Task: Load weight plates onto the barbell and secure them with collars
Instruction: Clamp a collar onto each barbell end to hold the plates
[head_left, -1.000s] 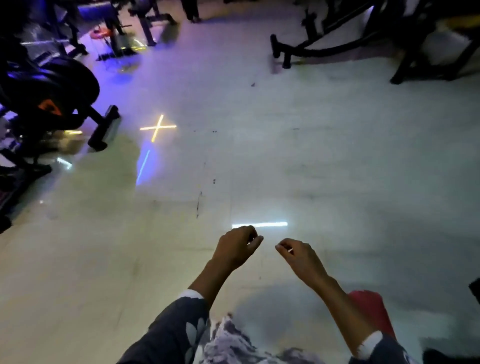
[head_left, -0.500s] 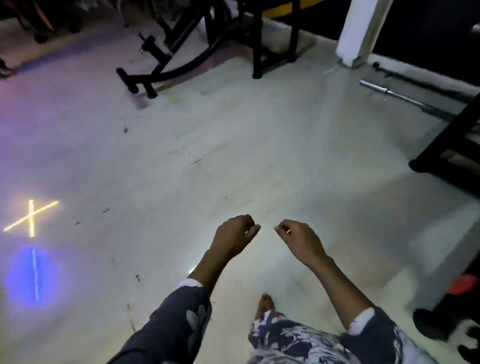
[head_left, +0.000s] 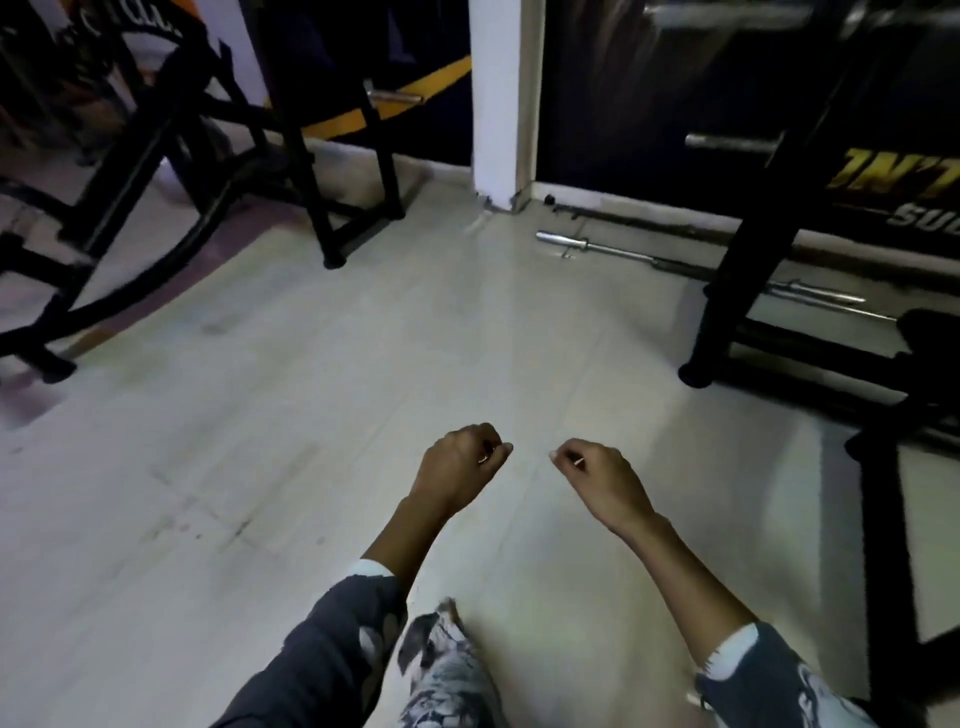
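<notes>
A bare steel barbell (head_left: 613, 248) lies on the pale floor at the far right, along the dark wall, its left sleeve end free and its right part passing behind a black rack leg. My left hand (head_left: 460, 465) and my right hand (head_left: 597, 475) hang in front of me at mid frame, both loosely curled into fists with nothing in them, a short gap between them. Both are well short of the barbell. No weight plates or collars can be made out.
A black rack frame (head_left: 737, 249) stands at the right over the barbell. Another black machine frame (head_left: 332, 208) stands at the back left. A white pillar (head_left: 498, 104) rises at the back centre. Bare pale floor (head_left: 363, 364) stretches ahead.
The view has swung to the right: the light cross on the floor has left the frame, and the pillar, rack and barbell have come closer. Both hands stay curled in front of me.
</notes>
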